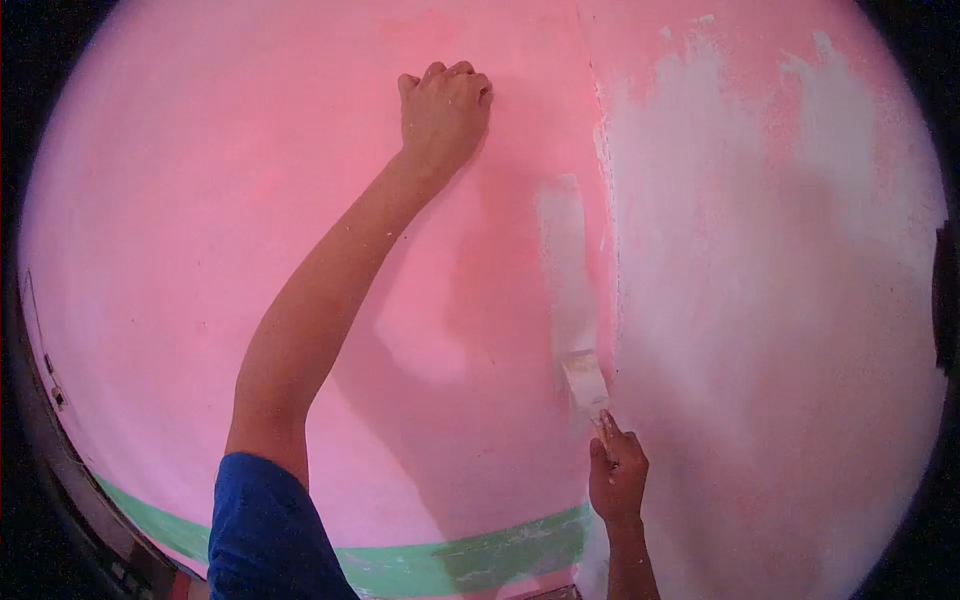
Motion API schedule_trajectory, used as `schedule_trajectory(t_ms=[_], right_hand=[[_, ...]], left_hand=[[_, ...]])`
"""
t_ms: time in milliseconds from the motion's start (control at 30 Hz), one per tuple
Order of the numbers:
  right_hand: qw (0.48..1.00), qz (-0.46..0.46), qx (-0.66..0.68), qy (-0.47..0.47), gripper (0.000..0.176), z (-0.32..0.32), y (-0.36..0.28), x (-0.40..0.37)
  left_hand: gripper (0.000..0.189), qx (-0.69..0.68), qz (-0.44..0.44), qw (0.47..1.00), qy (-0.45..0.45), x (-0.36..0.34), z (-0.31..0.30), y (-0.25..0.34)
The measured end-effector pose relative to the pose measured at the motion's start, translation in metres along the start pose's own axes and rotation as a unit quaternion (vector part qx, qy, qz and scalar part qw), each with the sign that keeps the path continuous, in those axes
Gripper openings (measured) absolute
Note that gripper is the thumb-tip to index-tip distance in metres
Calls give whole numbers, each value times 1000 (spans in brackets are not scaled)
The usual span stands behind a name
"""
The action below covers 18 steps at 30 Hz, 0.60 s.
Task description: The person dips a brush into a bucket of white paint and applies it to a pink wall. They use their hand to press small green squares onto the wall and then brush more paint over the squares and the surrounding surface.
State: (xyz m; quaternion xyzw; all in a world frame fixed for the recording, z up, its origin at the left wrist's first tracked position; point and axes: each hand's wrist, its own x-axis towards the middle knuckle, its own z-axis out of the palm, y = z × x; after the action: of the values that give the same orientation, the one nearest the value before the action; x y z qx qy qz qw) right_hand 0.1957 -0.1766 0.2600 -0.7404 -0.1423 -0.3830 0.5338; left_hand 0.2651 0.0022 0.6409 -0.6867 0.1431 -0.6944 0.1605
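Observation:
My right hand (618,475) grips the handle of a flat paintbrush (586,382) whose pale, paint-covered bristles touch the pink wall (300,200) just left of the corner. Above the bristles runs a vertical stripe of whitish paint (565,250). Higher up and to the left, my left hand (445,115) is closed into a fist, its knuckles upward, against or very near the wall. Its palm side is turned away from view, and nothing shows between the fingers. Small white specks dot both hands.
To the right of the corner line, another wall (740,300) carries whitish paint with patchy pink along its top. A green band (400,570) crosses the bottom of the pink wall. Dark objects (85,490) stand at the lower left edge.

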Motion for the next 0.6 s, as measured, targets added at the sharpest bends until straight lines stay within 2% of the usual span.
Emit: schedule_trajectory(t_ms=[233, 333, 400, 533, 600], right_hand=[[1000, 20, 2, -11, 35, -3, 0, 5], [1000, -18, -9, 6, 35, -5, 4, 4], [1000, -18, -13, 5, 35, -9, 2, 2], [999, -37, -3, 18, 36, -12, -1, 1], [1000, -16, -7, 8, 36, -15, -3, 0]], left_hand=[[7, 119, 53, 990, -46, 10, -1, 8], [10, 132, 74, 987, -54, 12, -3, 11], [19, 183, 83, 973, -116, 15, -2, 12], [21, 171, 99, 977, -86, 11, 7, 2], [24, 182, 156, 970, -27, 3, 9, -4]])
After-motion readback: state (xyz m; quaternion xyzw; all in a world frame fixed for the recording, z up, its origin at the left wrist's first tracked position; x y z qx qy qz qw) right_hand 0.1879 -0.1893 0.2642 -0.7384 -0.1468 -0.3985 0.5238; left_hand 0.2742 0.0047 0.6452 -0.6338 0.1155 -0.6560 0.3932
